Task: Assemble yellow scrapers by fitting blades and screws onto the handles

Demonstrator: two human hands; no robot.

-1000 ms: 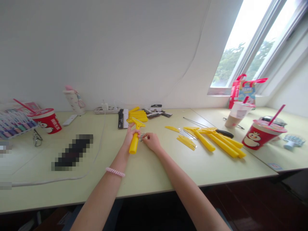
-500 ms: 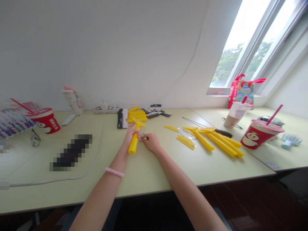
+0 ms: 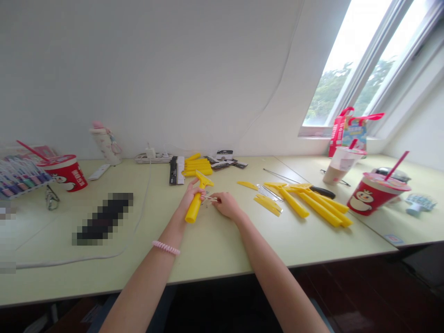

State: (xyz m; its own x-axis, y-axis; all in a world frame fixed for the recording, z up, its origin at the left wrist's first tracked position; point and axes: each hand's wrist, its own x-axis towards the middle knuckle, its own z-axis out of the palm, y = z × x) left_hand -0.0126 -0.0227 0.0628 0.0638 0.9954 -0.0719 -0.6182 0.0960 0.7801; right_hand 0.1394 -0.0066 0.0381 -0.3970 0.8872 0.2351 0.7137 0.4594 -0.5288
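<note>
My left hand (image 3: pixel 190 196) is wrapped round a yellow scraper handle (image 3: pixel 194 207), its wide head tilted up and away from me. To the right of it, my right hand (image 3: pixel 225 203) has its fingers pinched on a thin, pale, rod-like piece (image 3: pixel 211 198) that spans the gap towards the handle; what it is exactly is too small to tell. Small metal bits (image 3: pixel 207 205), perhaps screws, lie on the table under and between the hands. Yellow blade covers (image 3: pixel 268 206) lie to the right, close to thin clear strips (image 3: pixel 272 193).
Several yellow scrapers (image 3: pixel 321 208) lie at right beside a black-handled screwdriver (image 3: pixel 322 192). Behind the hands are yellow handles (image 3: pixel 197 166) and black packets (image 3: pixel 176 171). Red cups (image 3: pixel 368 194) stand at both sides. A white cable (image 3: pixel 140 217) crosses the table at left.
My right hand has drawn slightly to the right, and more of the thin pale piece shows. The scraper handle in my left hand has tilted a little to the right at its head.
</note>
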